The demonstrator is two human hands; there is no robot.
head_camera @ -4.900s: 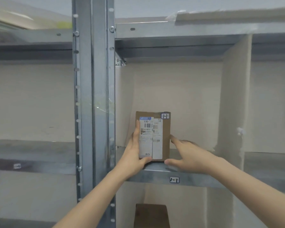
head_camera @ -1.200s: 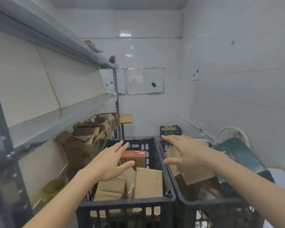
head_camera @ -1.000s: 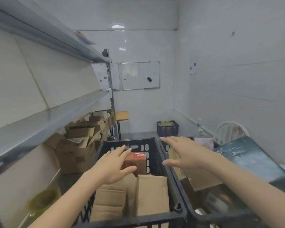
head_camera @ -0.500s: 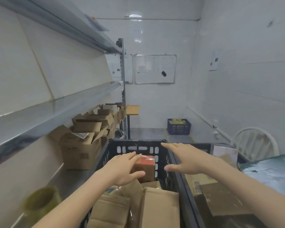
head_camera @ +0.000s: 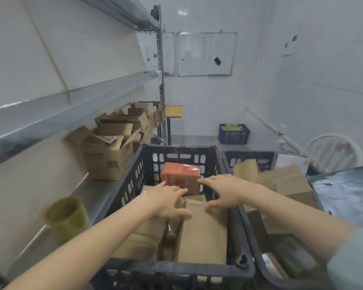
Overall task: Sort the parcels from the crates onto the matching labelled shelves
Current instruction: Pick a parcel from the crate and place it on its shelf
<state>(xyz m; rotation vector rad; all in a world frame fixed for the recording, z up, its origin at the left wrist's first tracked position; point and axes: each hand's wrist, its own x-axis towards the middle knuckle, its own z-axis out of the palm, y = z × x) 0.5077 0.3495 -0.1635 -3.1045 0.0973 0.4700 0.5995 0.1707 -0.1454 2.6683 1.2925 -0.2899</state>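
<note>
Both hands are now reaching lower into the crate [head_camera: 177, 147] than half a second ago. The left hand [head_camera: 167, 201] and right hand [head_camera: 225, 190], fingers spread and gripping nothing, are flanking the orange box [head_camera: 180, 174] at the crate's twelve o'clock (contact unclear). The next pick is probably starting.

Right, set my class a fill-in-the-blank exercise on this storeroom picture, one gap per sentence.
The left hand and right hand both reach into the black crate on the ___.
The parcel at that crate's far end has an ___ top.
The small crate by the far wall is ___.
On that wall hangs a ___.
Missing words: left, orange, blue, whiteboard.
</note>
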